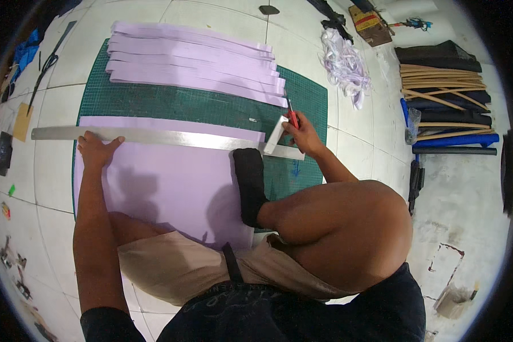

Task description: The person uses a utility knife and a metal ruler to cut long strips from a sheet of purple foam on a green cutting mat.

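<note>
I see a single head-worn fisheye view peering steeply down from above and behind the left hand [97,150] and right hand [306,137], fairly near.

Around you spreads a floor of pale tiles [54,176], its dark joints bending toward the edges of your view. To your right, a whitish surface [439,219] is scuffed and stained, with a rust-brown broken outline [463,252] on its near part. Farther along that side you have a stack of tan rods or rolls [442,81] among dark ones, with a blue roll [461,140] at its near end. A worn yellow-and-brown box [371,25] sits at your far right. Small clutter [23,262] dots the left side, too small to identify. Light falls pale across the tiles.
</note>
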A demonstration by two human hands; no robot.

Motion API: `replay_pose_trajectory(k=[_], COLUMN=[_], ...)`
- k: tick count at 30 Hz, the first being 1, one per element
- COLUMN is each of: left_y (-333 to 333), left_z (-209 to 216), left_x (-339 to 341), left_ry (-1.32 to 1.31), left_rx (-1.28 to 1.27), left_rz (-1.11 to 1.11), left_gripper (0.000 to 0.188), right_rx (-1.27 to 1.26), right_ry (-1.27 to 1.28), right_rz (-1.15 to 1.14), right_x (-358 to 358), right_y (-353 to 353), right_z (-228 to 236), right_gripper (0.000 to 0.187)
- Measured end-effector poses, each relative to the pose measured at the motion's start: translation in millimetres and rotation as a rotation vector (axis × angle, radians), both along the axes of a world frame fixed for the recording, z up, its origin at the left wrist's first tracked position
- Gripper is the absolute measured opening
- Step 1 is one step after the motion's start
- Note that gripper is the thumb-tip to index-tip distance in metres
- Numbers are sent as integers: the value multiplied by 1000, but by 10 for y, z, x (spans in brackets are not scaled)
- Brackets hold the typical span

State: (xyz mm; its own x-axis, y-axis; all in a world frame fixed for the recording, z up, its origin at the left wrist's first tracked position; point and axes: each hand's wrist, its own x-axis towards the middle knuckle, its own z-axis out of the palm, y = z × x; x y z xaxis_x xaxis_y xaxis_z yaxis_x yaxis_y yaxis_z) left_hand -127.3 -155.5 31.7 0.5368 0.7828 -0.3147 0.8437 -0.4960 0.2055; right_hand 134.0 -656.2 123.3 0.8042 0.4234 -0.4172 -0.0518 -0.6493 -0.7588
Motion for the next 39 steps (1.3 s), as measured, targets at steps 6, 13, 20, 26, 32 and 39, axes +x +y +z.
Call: replay_pose_trajectory(k=[6, 13, 20, 26, 32, 39], left_y=[-64, -88, -74, -94, -30, -71], left_z=[66, 186, 112, 130, 85, 122], left_x=[50, 59, 37, 48, -12, 91], left_ry=[-20, -10, -8, -9, -1, 7], left_rx=[-7, -36, 41, 9, 19, -28], left_rz=[3, -9, -8, -10, -17, -14], left_gripper=[121, 121, 121, 122, 123, 123], right_rx=[-13, -19, -98, -36, -65, -12], right_ry=[22, 23, 56, -66, 4, -118], right_rz=[79, 124, 164, 175, 154, 177], right_x=[243, 424, 488, 471, 422, 468], right_y=[224, 352, 394, 377, 429, 322], right_z=[-212, -499, -636, -684, -603, -753], right_gripper=[37, 38, 41, 39, 39, 37])
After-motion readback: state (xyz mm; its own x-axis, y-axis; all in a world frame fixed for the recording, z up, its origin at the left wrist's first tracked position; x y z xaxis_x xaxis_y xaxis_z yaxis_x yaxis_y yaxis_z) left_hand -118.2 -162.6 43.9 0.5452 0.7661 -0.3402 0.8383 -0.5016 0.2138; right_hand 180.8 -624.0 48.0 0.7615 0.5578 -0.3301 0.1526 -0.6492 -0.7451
